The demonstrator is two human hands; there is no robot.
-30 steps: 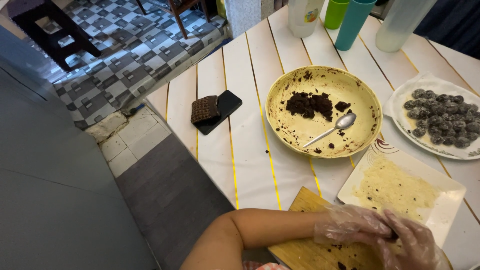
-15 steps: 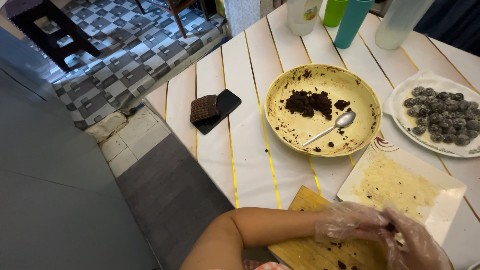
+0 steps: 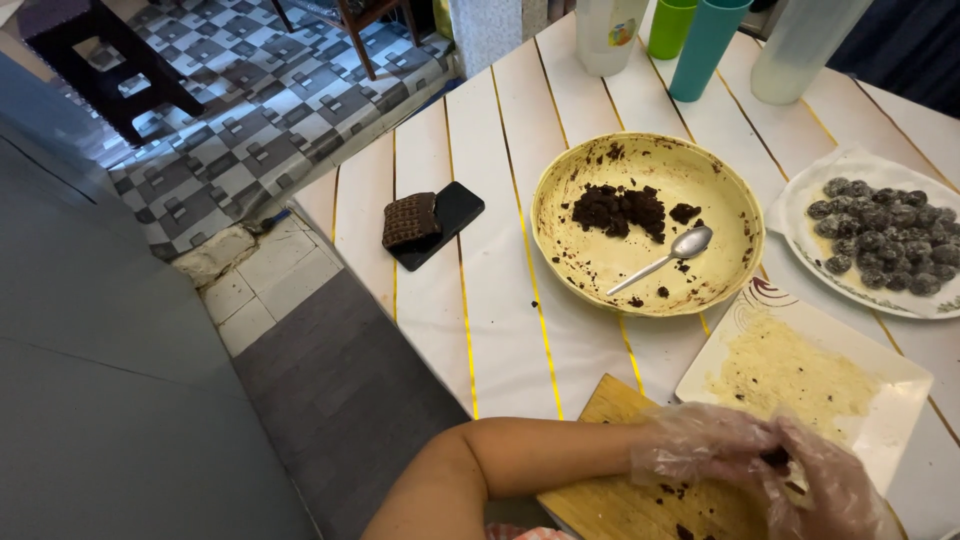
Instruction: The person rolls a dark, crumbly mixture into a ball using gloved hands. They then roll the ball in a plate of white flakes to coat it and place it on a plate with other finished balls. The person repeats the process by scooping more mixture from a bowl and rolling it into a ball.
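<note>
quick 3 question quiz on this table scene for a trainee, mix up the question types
1. True or false: the spoon lies inside the yellow bowl.
2. What is pinched between the gloved left hand and right hand? A) a green cup B) a small dark lump C) a phone
3. Fill in: the finished dark balls sit on the white plate at the table's ____ edge as seen from the head camera.

Key: 1 true; 2 B; 3 right. The hands work over the wooden board, beside the square plate of pale crumbs.
</note>
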